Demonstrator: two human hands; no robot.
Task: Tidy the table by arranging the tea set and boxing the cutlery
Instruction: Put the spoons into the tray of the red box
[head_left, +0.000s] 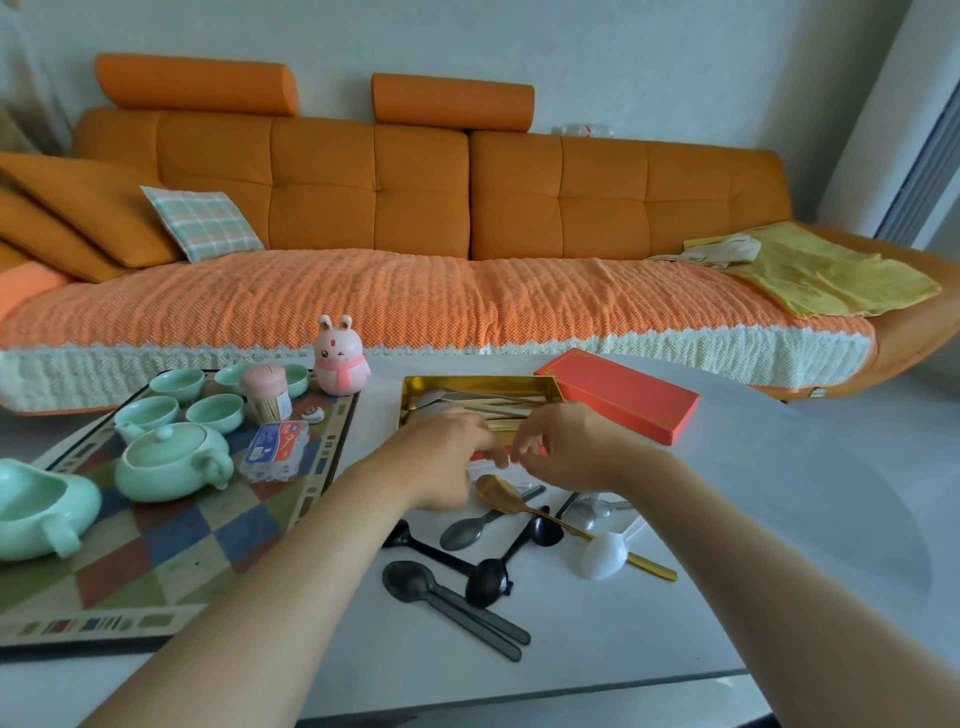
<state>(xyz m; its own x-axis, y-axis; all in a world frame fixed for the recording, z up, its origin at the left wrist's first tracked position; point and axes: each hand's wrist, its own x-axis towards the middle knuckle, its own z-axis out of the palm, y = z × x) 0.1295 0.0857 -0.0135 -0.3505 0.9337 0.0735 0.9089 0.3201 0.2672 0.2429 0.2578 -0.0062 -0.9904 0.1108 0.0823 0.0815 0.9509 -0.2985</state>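
Observation:
An open gold-lined box (406, 402) holds several metal cutlery pieces (488, 399); its red lid (618, 397) lies to the right. My left hand (447, 457) and right hand (566, 449) meet fingertip to fingertip at the box's near edge. The right fingers are apart with nothing seen in them; the left fingers curl and hide their inside. Loose on the table below lie a gold spoon (496, 493), a grey spoon (462, 532), black spoons (415, 579) and a white spoon (602, 556). A green teapot (171, 460), cups (148, 413) and a pitcher (41, 509) stand on the patterned tray (171, 545).
On the tray are also a pink toothpick jar (265, 395) and a small plastic box (275, 447). A pink rabbit figure (340, 358) stands by the tray's far corner. An orange sofa (415, 291) runs behind the white table (779, 493).

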